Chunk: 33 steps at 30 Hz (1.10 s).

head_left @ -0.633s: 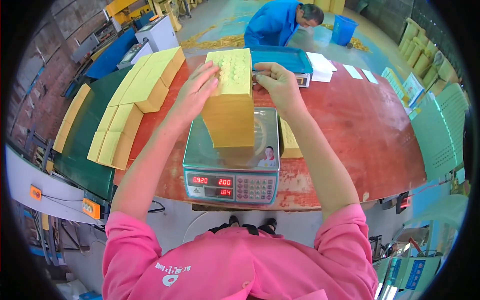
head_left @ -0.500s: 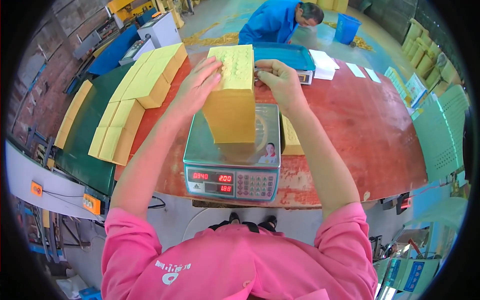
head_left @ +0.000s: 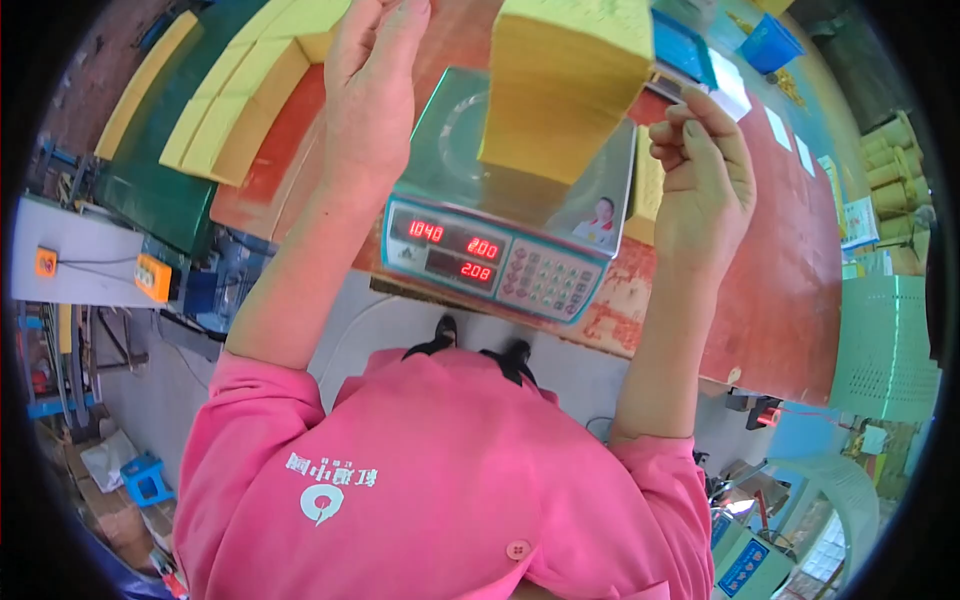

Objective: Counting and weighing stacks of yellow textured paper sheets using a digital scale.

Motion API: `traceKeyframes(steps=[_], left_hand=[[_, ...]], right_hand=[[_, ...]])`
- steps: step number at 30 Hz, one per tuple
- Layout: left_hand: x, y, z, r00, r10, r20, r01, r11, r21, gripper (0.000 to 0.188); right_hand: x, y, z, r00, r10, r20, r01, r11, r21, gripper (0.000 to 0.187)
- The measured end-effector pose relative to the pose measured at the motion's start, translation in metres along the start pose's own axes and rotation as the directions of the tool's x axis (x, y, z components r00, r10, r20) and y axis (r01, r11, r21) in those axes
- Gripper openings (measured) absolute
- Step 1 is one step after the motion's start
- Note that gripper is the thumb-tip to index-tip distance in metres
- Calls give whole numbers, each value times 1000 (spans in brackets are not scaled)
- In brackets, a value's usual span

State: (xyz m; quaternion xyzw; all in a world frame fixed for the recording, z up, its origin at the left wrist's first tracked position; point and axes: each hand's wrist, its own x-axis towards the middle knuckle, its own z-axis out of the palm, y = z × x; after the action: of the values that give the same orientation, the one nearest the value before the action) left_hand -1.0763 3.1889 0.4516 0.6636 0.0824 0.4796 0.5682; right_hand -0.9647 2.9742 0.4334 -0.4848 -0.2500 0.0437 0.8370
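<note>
Head view. Clock positions are read from the scale [head_left: 415, 262], with 12 o'clock at the top of the view. The scale sits on the red bench [head_left: 765, 300]; its display glows red above the near edge, beside the keypad [head_left: 550, 278].

The block [head_left: 560, 105], tall and yellow, stands on the scale pan toward 1 o'clock; its upper end is cut off by the top of the view.

My left grip [head_left: 375, 95] is at 10 o'clock, released, fingers raised toward the top edge and apart from the block. My right grip [head_left: 702, 180] is at 3 o'clock, also released: fingers half curled, thumb upward, just beside the block and not touching it. I cannot tell whether anything small is hidden behind the curled fingers.

A second block [head_left: 646, 190] lies at 3 o'clock, between scale and right forearm, partly covered by the scale. Grouped blocks [head_left: 245, 110] are at 9 to 10 o'clock, well apart from the scale. A blue tray [head_left: 688, 48] is at 1 to 2 o'clock. White cards [head_left: 778, 128] lie between 2 and 3 o'clock. A blue bin [head_left: 770, 45] stands on the floor at 2 o'clock, beyond the bench.
</note>
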Motion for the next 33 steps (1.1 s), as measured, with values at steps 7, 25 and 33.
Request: traceKeyframes(steps=[7, 25, 33], left_hand=[[-13, -7, -20, 997, -69, 21, 70, 997, -17, 28], [-5, -9, -21, 983, -153, 101, 164, 981, -108, 28], [8, 2, -12, 981, 1, 194, -21, 995, 98, 25]], right_hand=[[-12, 8, 15, 1000, -4, 28, 3, 999, 46, 25], [-16, 15, 20, 999, 14, 40, -17, 998, 62, 24], [-16, 12, 20, 1000, -11, 16, 11, 1000, 28, 22]])
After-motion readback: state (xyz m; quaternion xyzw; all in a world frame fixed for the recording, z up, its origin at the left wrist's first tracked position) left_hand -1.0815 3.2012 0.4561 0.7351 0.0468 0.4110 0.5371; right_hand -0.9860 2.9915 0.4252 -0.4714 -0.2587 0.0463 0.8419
